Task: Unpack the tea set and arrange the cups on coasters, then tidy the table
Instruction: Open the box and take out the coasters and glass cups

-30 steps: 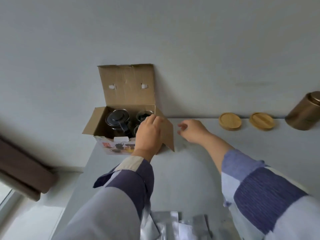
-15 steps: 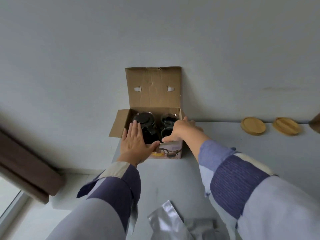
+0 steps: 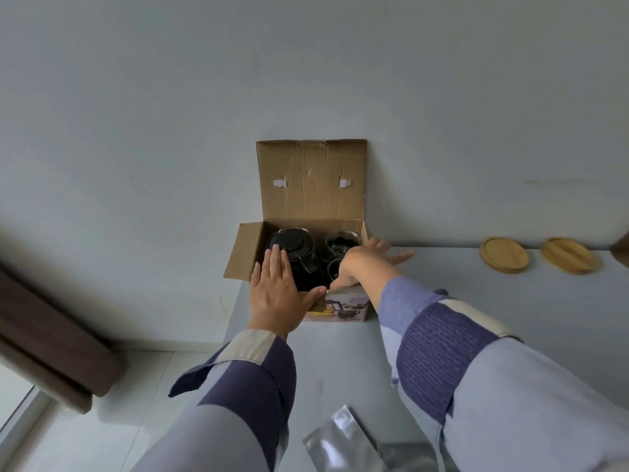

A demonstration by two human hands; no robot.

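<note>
An open cardboard box (image 3: 311,185) stands at the table's far left corner against the wall, its lid flap upright. Inside sit a dark glass teapot (image 3: 292,250) on the left and two glass cups, the rear cup (image 3: 340,241) in clear sight, the front one mostly behind my wrist. My left hand (image 3: 277,294) lies flat with fingers together over the box's near left edge, thumb along the front rim. My right hand (image 3: 366,264) is spread open over the box's right side, pressing its right flap outward. Two round wooden coasters (image 3: 503,255) (image 3: 570,255) lie at the far right.
The grey table (image 3: 340,362) runs along a pale wall. A silver foil pouch (image 3: 343,441) lies at the near edge. A dark object (image 3: 621,252) is cut off by the right border. A brown curtain (image 3: 51,335) and the floor are at the left.
My right hand has moved from the box's front rim to its right side and spread open. My left hand has slid a little forward over the near left edge.
</note>
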